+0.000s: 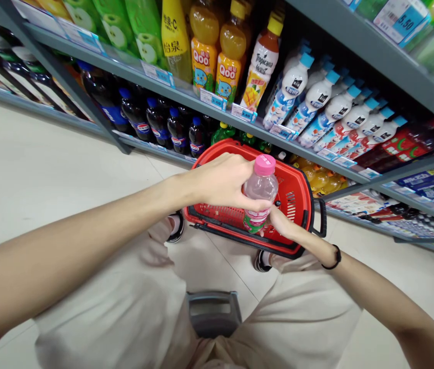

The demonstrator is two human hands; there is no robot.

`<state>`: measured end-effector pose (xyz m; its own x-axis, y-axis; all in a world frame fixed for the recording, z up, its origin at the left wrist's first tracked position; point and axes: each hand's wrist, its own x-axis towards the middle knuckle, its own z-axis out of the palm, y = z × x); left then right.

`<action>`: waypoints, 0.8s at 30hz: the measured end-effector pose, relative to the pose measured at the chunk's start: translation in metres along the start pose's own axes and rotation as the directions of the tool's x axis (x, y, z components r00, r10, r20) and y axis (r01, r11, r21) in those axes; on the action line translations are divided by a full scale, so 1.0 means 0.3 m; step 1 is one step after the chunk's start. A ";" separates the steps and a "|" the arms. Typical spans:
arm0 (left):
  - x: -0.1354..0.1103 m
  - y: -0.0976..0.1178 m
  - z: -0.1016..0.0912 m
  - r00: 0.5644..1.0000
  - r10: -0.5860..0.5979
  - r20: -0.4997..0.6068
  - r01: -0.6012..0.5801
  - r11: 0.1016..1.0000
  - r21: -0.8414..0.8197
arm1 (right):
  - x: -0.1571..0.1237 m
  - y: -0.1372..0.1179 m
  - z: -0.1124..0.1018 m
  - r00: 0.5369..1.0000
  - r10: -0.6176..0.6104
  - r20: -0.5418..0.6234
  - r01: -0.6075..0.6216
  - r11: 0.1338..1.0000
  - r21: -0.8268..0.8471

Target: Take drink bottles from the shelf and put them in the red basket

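A clear bottle with a pink cap [260, 190] is held upright over a red shopping basket [296, 179] on the floor. My left hand [224, 180] wraps round the bottle's upper body, fingers closed on it. From below, my right hand [280, 221] grips the bottle's bottom end near its pink and green label; most of its fingers are hidden behind the bottle. I am seated on a grey stool [213, 311], with the basket between my feet.
Drink shelves run across the top: dark cola bottles [163, 123] at the lower left, orange Qoo bottles [217, 51], a Tropicana bottle [263, 61], white bottles with blue caps [336, 107]. The pale tiled floor [28, 164] stretches to the left.
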<state>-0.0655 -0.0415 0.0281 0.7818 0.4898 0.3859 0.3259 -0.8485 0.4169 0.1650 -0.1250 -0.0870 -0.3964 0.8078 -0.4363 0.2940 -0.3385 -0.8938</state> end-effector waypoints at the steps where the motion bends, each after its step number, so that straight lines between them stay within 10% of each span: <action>1: 0.000 0.000 0.000 1.000 0.002 -0.001 -0.002 1.000 -0.001 | -0.001 -0.001 0.000 1.000 -0.004 0.002 0.004 1.000 0.001; 24: -0.001 0.003 -0.003 1.000 -0.001 -0.006 0.001 1.000 -0.007 | 0.001 0.012 -0.005 1.000 0.024 0.010 -0.024 1.000 0.013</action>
<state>-0.0660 -0.0422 0.0289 0.7785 0.4915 0.3902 0.3227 -0.8468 0.4228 0.1673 -0.1251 -0.0901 -0.3979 0.7946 -0.4585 0.2924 -0.3639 -0.8844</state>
